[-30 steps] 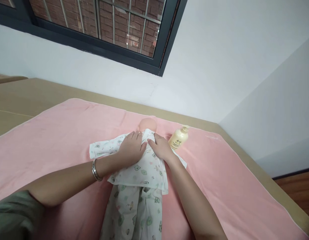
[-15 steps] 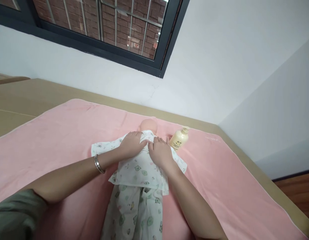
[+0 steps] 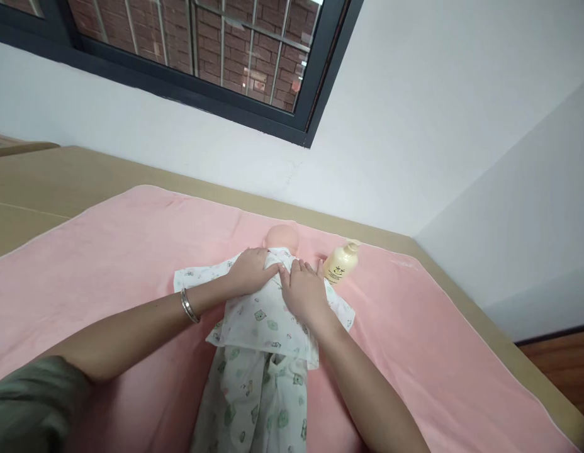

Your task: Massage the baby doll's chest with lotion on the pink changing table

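Observation:
A baby doll [image 3: 281, 237] lies on a pink mat, its bald head at the far end and its face out of sight. It wears a white printed shirt [image 3: 263, 321] and matching trousers [image 3: 258, 402]. Across the doll's upper left back rests my left hand [image 3: 251, 272], open, a silver bangle on its wrist. My right hand [image 3: 305, 289] lies open over the upper right side, fingers flat on the shirt. The two thumbs point inward and nearly meet. Just beyond my right fingers stands a pale yellow pump bottle [image 3: 342, 261].
The pink mat [image 3: 112, 251] covers most of a tan surface [image 3: 98, 170]. Behind it rises a white wall [image 3: 391, 126] with a dark-framed barred window [image 3: 192, 88]. Brown wood [image 3: 563, 365] shows at the lower right.
Both hands stay on the doll's upper back, my thumbs a touch closer together. The whole view has shifted very slightly.

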### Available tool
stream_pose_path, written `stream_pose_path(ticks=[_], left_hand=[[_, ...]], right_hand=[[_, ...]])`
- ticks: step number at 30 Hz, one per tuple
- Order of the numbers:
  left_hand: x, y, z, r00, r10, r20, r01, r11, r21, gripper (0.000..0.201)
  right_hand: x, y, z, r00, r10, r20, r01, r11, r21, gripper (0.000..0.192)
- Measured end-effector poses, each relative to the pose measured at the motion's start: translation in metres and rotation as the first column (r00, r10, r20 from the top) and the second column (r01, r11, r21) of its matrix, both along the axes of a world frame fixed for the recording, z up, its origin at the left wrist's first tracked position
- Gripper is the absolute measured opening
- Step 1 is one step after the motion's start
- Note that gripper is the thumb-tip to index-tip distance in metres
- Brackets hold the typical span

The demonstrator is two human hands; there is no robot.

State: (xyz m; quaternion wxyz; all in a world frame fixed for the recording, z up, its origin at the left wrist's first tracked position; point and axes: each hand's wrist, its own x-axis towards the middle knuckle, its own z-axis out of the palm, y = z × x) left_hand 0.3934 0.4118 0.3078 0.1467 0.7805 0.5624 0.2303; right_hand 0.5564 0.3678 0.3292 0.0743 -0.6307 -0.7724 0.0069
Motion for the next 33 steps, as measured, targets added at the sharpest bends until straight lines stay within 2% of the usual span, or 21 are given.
stream_pose_path(ticks=[2, 6, 8, 12, 15, 18, 21, 23, 26, 30, 33], left_hand=[[0.004, -0.009, -0.004, 1.0, 0.015, -0.018, -0.014, 0.998, 0.056, 0.045], [0.016, -0.034, -0.021, 0.995, 0.013, -0.097, 0.012, 0.968, 0.252, 0.055], [0.018, -0.037, -0.026, 0.995, 0.009, -0.102, 0.022, 0.955, 0.295, 0.057], [0.011, -0.02, -0.019, 0.999, -0.015, -0.031, 0.021, 0.984, 0.177, 0.045], [0.006, -0.007, -0.012, 1.0, 0.003, 0.02, -0.005, 0.996, 0.094, 0.038], [0.009, -0.014, -0.016, 1.0, 0.004, -0.023, 0.0, 0.987, 0.16, 0.039], [0.018, -0.033, -0.028, 0.998, 0.005, -0.067, 0.013, 0.961, 0.277, 0.049], [0.022, -0.04, -0.035, 0.998, -0.003, -0.067, 0.024, 0.95, 0.312, 0.055], [0.021, -0.034, -0.036, 0.999, -0.01, -0.04, 0.021, 0.961, 0.277, 0.055], [0.01, -0.008, -0.025, 0.998, 0.019, 0.058, -0.027, 0.989, 0.143, 0.042], [0.007, -0.001, -0.018, 0.998, 0.032, 0.059, -0.037, 0.995, 0.091, 0.041]], right_hand=[[0.007, 0.008, 0.0, 0.999, 0.006, -0.043, -0.008, 0.999, -0.043, 0.058], [0.024, 0.031, 0.0, 0.978, -0.022, -0.208, -0.014, 0.986, -0.169, 0.055], [0.024, 0.034, 0.001, 0.974, -0.034, -0.222, -0.005, 0.984, -0.175, 0.055], [0.008, 0.012, 0.005, 0.998, -0.029, -0.054, 0.024, 0.995, -0.093, 0.05], [-0.005, -0.007, 0.008, 1.0, 0.002, 0.018, 0.0, 0.995, -0.102, 0.044], [-0.005, -0.007, 0.007, 1.0, 0.016, -0.004, -0.017, 0.994, -0.104, 0.044], [0.007, 0.013, 0.005, 0.998, 0.013, -0.064, -0.019, 0.994, -0.105, 0.047], [0.014, 0.026, 0.004, 0.992, -0.009, -0.128, -0.009, 0.99, -0.139, 0.046], [0.016, 0.03, 0.004, 0.989, -0.021, -0.147, 0.0, 0.989, -0.145, 0.048], [0.001, 0.006, 0.004, 0.999, 0.008, -0.038, -0.01, 0.999, -0.047, 0.045], [-0.005, -0.009, 0.006, 0.999, 0.048, -0.017, -0.049, 0.998, -0.034, 0.041]])
